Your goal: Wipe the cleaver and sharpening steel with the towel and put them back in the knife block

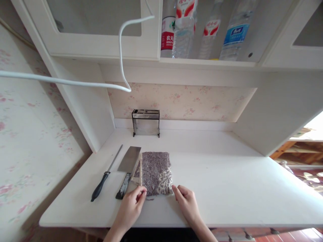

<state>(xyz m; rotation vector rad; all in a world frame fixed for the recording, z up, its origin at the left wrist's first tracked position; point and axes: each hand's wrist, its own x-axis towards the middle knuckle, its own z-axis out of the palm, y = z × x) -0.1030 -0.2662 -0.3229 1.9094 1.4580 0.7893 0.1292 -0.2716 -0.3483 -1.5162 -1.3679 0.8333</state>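
A folded towel [155, 171], speckled grey-brown and cream, lies on the white tabletop in front of me. My left hand [132, 204] is closed, pinching the towel's near left corner between thumb and fingers. At the near right corner my right hand [186, 203] is also closed, its thumb and index finger at the towel's edge. Left of the towel rests a cleaver [129, 159] with a broad grey blade and dark, worn handle, partly beside a folded-out flap of the towel. Farther left is a honing steel [101, 186] with a black handle.
A knife rack [145, 117] with a black frame stands at the back of the white tabletop [227, 181]. Plastic bottles [184, 33] sit on the shelf above. A white cable [88, 83] hangs across the upper left. Side panels [267, 107] flank the tabletop.
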